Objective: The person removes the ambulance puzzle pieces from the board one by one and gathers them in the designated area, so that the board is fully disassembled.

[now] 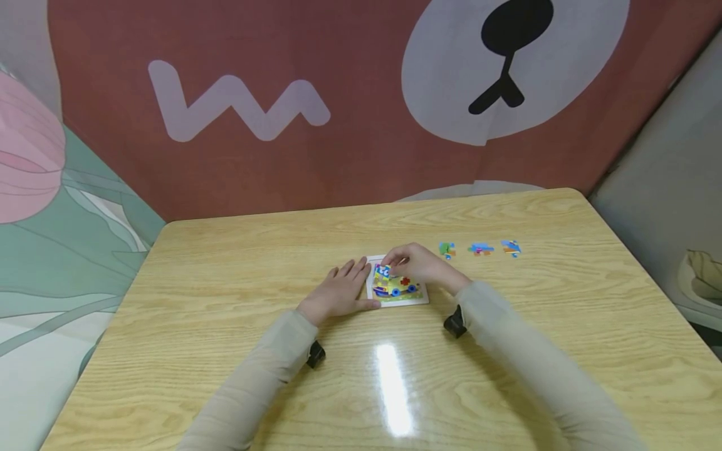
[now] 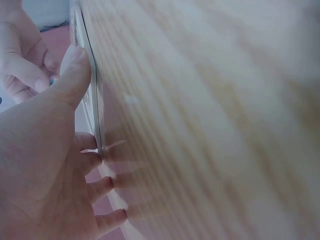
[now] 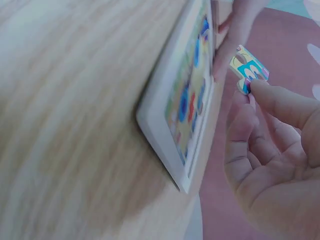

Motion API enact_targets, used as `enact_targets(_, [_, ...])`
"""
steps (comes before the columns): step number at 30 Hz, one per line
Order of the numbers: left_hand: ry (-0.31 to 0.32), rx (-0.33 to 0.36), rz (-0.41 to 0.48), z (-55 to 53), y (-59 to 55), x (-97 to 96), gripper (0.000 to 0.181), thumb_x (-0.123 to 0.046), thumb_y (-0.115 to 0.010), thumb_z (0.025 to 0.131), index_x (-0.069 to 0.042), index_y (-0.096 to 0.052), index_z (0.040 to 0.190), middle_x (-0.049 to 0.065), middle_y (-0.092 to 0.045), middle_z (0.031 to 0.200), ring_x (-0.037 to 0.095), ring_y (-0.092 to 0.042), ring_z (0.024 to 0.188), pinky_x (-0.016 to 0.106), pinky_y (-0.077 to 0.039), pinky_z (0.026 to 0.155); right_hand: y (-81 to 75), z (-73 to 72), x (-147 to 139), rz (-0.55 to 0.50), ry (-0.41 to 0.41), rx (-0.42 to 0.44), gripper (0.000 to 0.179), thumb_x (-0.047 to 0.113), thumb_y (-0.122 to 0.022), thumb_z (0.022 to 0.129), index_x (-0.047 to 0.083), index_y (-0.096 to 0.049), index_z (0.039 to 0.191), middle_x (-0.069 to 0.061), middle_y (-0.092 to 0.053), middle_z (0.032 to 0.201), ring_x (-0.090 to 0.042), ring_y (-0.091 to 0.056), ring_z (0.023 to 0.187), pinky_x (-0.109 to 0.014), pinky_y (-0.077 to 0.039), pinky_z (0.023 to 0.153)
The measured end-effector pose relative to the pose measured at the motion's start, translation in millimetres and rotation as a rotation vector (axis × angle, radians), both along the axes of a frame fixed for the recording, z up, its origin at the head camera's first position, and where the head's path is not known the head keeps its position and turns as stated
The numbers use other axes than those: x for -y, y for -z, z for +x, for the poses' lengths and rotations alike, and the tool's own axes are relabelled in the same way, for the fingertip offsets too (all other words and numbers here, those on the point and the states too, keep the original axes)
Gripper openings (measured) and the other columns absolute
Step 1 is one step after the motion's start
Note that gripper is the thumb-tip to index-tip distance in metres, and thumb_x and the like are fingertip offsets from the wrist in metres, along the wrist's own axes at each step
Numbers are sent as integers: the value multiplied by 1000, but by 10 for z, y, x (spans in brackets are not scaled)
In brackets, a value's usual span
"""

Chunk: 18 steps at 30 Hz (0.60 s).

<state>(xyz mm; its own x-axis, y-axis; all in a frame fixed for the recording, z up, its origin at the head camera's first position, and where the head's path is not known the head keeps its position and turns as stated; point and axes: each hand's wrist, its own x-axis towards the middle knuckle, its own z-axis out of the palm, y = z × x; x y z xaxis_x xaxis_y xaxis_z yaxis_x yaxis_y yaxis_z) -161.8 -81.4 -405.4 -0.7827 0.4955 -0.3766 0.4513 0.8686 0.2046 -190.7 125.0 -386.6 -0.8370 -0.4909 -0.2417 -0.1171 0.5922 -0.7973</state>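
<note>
A small jigsaw puzzle in a white frame (image 1: 403, 303) lies on the table, its picture showing a yellow vehicle with a red cross and blue wheels. My left hand (image 1: 340, 294) rests at the frame's left side, fingers stretched out and thumb along the near edge. Over the puzzle, my right hand (image 1: 417, 263) pinches a jigsaw piece (image 3: 251, 69) between thumb and fingers. That piece carries cartoon eyes on blue and yellow, and in the right wrist view it is held up off the frame. Part of the puzzle's upper area is hidden behind the right hand.
Three loose jigsaw pieces lie in a row beyond the right hand: a green one (image 1: 446, 249), a blue and pink one (image 1: 481, 249) and a blue and orange one (image 1: 511, 248). The wooden table (image 1: 225, 269) meets a reddish-brown patterned backdrop (image 1: 350, 169) at its far edge.
</note>
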Motion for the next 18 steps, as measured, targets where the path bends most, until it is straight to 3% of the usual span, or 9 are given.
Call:
enact_targets(5, [-6, 1, 5, 0, -2, -2, 88, -64, -43, 92, -12, -11, 155, 6, -5, 163, 30, -9, 150, 53, -16, 120, -52, -7, -117, -33, 22, -7, 22, 9, -58, 94, 4, -66, 113, -16, -66, 116, -26, -61, 106, -37, -53, 88])
enact_targets(13, [-17, 9, 4, -3, -8, -5, 89, -65, -43, 91, -14, -10, 155, 4, -4, 163, 28, -7, 151, 52, -15, 121, -105, -8, -330, -71, 53, 33, 25, 9, -54, 96, -1, -62, 117, -18, -65, 111, -21, -63, 98, -40, -55, 89])
enact_targets(18, [-12, 11, 9, 7, -11, -5, 88, -64, -43, 91, -13, -10, 155, 5, -4, 163, 29, -8, 151, 52, -15, 121, -110, 15, -472, -84, 85, 32, 25, 8, -56, 95, -3, -62, 116, -18, -66, 104, -16, -60, 86, -34, -54, 79])
